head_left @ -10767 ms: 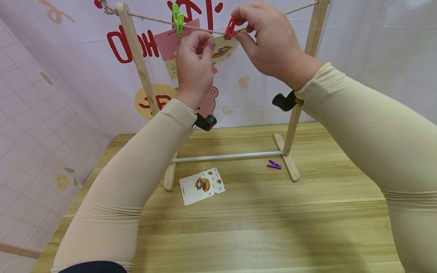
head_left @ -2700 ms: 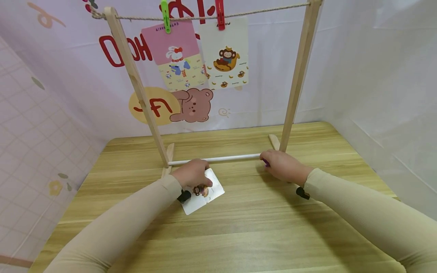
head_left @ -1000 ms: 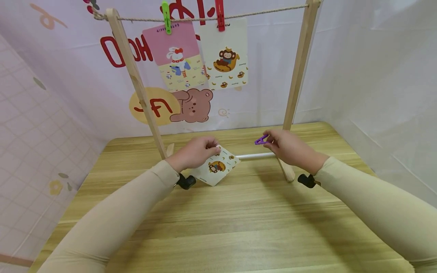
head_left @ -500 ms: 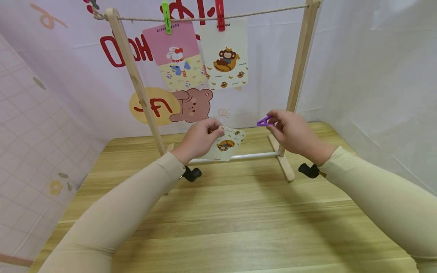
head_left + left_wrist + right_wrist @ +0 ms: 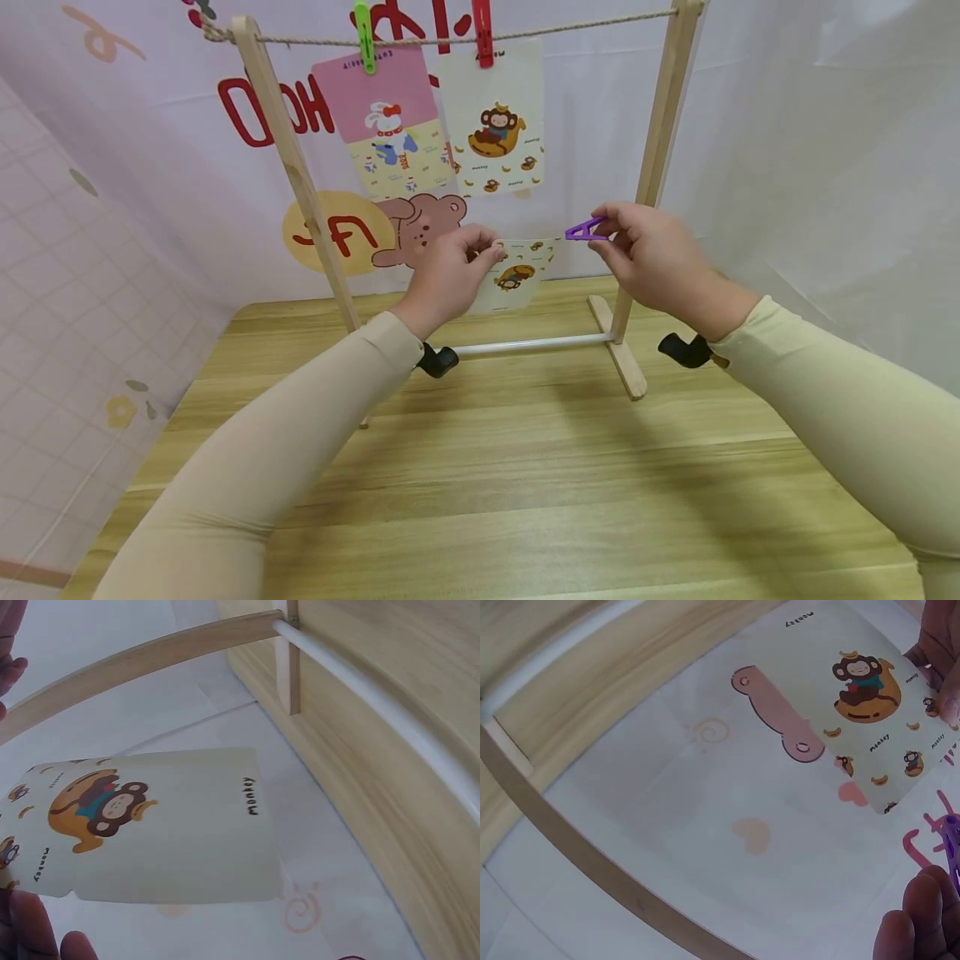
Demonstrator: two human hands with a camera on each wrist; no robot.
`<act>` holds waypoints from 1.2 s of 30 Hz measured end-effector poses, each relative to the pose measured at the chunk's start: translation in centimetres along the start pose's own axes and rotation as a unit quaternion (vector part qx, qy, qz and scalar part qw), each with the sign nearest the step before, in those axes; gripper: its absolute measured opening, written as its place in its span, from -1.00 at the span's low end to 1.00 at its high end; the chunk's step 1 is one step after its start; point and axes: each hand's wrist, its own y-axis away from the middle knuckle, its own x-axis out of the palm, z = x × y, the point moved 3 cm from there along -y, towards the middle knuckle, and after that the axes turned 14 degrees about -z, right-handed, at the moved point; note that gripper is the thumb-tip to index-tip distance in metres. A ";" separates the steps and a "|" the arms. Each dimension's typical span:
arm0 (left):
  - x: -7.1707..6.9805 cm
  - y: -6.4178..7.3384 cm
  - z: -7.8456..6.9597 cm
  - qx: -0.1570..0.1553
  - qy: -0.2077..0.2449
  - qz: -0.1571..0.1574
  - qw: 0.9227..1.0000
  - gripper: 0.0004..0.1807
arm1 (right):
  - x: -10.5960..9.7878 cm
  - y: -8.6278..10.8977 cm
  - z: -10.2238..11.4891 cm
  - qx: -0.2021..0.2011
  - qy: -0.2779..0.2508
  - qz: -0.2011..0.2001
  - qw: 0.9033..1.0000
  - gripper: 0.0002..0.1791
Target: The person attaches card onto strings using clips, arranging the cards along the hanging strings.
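Observation:
My left hand [image 5: 453,271] pinches a white monkey card [image 5: 517,283] by its upper left corner, and the card hangs in the air before the wooden frame. Its monkey picture is upside down in the head view; the left wrist view shows the card [image 5: 202,832] lengthwise. A purple clothespin [image 5: 582,230] is pinched between thumb and fingers of my right hand [image 5: 656,254], its tip pointing left, close to the card's upper right corner. In the right wrist view this clothespin [image 5: 952,838] is partly cut off at the edge.
A rope [image 5: 585,27] spans the wooden frame's posts. From it hang a pink and yellow rabbit card [image 5: 382,108] under a green clothespin [image 5: 365,42] and another monkey card [image 5: 498,117] under a red clothespin [image 5: 484,37]. A white rod [image 5: 532,342] joins the posts low down.
The card and purple clothespin have been picked up from the table. Over the last second both hands have risen, and the card has moved up and right, nearer the clothespin.

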 end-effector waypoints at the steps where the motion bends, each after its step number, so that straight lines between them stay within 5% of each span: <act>1: 0.0 -0.1 -0.2 0.003 0.005 -0.005 1.000 -0.86 | -0.2 -0.2 0.1 -0.004 0.004 -0.005 1.000 -0.75; 14: 0.1 -1.6 -2.3 0.027 0.049 -0.047 0.997 -0.84 | -2.1 -1.6 1.0 -0.022 0.023 -0.040 0.999 -0.76; 36: 0.0 -2.3 -3.7 0.034 0.063 -0.054 0.996 -0.82 | -3.3 -2.0 1.1 -0.022 0.020 -0.072 0.997 -0.75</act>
